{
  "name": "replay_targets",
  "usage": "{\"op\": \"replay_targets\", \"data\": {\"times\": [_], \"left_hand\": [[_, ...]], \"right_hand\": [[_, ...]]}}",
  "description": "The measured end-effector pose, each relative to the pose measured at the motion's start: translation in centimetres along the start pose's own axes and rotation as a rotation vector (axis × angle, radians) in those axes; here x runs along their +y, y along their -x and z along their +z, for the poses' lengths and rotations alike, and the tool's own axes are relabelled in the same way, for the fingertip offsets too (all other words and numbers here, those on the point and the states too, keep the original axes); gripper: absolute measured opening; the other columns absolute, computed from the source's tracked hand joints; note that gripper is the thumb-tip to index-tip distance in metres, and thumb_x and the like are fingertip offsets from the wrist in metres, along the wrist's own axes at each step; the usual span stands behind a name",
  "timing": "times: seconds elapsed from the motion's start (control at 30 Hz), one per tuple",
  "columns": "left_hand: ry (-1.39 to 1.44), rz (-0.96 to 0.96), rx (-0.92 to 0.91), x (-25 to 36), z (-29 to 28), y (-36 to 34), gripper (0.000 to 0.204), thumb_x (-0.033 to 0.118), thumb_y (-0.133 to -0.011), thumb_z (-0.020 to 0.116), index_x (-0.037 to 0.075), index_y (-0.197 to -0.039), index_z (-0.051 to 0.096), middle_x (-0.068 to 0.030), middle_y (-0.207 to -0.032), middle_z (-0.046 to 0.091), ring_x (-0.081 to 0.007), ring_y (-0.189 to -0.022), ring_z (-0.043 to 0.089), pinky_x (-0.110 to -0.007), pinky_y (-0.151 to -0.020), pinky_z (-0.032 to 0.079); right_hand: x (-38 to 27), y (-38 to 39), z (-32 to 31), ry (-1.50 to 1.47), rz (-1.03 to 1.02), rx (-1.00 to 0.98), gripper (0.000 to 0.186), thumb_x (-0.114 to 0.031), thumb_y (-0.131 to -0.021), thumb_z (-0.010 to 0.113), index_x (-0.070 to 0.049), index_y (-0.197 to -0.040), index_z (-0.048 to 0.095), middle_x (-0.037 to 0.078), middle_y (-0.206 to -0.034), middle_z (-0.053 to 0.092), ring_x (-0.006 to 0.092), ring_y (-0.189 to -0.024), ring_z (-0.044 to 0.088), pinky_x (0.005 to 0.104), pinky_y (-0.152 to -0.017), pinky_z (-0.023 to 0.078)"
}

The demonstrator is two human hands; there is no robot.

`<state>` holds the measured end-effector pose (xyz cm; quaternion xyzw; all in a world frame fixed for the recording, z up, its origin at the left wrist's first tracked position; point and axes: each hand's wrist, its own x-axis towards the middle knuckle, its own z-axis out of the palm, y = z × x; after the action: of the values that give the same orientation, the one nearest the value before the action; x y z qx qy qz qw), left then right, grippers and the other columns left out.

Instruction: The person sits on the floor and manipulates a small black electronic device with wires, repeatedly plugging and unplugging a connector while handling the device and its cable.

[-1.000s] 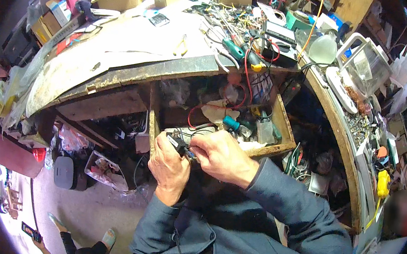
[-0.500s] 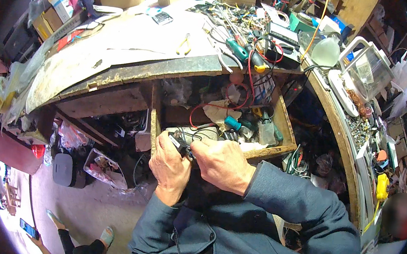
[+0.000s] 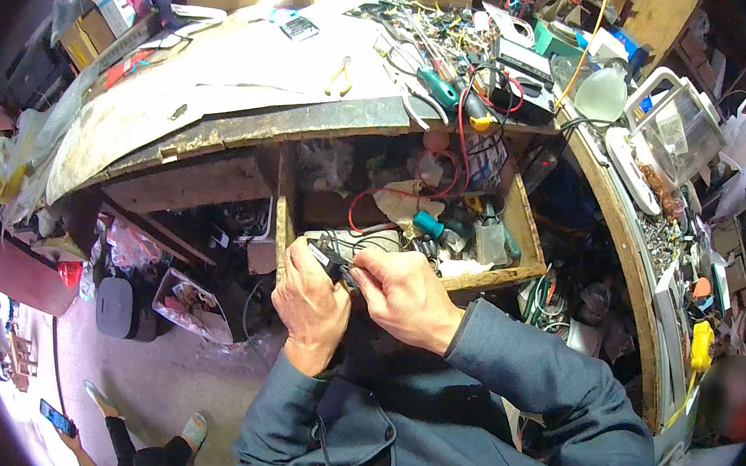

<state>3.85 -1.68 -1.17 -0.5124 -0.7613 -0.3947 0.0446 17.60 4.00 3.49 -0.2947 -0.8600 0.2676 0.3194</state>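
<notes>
My left hand (image 3: 308, 306) is closed around a small black piece with a pale label (image 3: 324, 255), held over the front of an open wooden drawer (image 3: 526, 270). Right beside it, my right hand (image 3: 410, 298) pinches with thumb and forefinger at the near end of that piece. What exactly the right fingertips grip is too small to make out. Inside the drawer, behind my hands, lie a grey block with dark wire (image 3: 363, 239), a teal-handled tool (image 3: 428, 225), a red cable (image 3: 355, 209) and crumpled paper.
On the bench lie yellow-handled pliers (image 3: 340, 77), a green screwdriver (image 3: 438, 87) and a heap of tools and wires. A clear container (image 3: 679, 137) stands at the right. Below left are an open box (image 3: 195, 308) and a black case (image 3: 119, 307). Another person holds a phone (image 3: 57, 418).
My right hand has shifted slightly, its fingers lower on the black piece, and more of the piece's pale label and dark body now shows. My left hand keeps its hold.
</notes>
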Motion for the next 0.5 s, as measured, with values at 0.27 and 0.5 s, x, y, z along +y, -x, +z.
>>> {"op": "replay_targets", "data": {"times": [0.27, 0.5], "left_hand": [[-0.018, -0.019, 0.006, 0.0, 0.1, 0.1, 0.064, 0.015, -0.073, 0.082, -0.002, -0.126, 0.050, -0.0239, -0.107, 0.065, -0.0463, -0.100, 0.065, -0.053, -0.081, 0.053], [-0.030, -0.073, -0.032, -0.1, 0.4, -0.2, 0.061, 0.021, -0.077, 0.082, 0.001, -0.125, 0.051, -0.0222, -0.105, 0.067, -0.0455, -0.097, 0.067, -0.054, -0.078, 0.053]], "right_hand": [[0.8, 0.4, 1.3, -0.759, 0.509, -0.134, 0.018, -0.013, -0.102, 0.061, 0.000, -0.092, 0.068, -0.002, -0.070, 0.058, 0.0056, -0.063, 0.051, 0.0238, -0.057, 0.041], [1.0, 0.2, 1.7, -0.827, 0.533, -0.124, 0.020, -0.014, -0.104, 0.060, -0.001, -0.090, 0.066, -0.003, -0.070, 0.057, 0.0057, -0.063, 0.050, 0.0246, -0.059, 0.041]]}}
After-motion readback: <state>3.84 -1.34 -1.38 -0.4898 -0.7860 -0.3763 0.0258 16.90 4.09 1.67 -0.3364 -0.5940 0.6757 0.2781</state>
